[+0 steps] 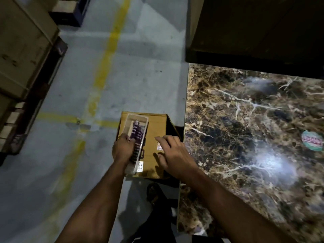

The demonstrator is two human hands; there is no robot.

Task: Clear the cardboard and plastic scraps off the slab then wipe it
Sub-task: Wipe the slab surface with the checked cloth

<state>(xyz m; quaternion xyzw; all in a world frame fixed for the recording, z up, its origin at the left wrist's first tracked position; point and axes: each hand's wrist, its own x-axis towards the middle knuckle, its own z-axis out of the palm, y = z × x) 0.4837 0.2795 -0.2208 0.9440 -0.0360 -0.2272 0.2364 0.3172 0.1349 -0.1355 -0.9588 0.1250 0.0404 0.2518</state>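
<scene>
A clear plastic tray [135, 142] and a striped cloth [137, 137] are gripped by the left hand [122, 149], long axis running away from the fingers. The right hand [171, 153], fingers spread, rests on the cardboard box [154, 130] just left of the slab [245, 137].

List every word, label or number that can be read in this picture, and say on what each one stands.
None can be read with certainty.
Round green and red sticker on the marble slab: red lettering, too blurred.
White label at the near end of the clear plastic tray: print too small.
Shiny sticker on the cardboard box: no legible text.
</scene>
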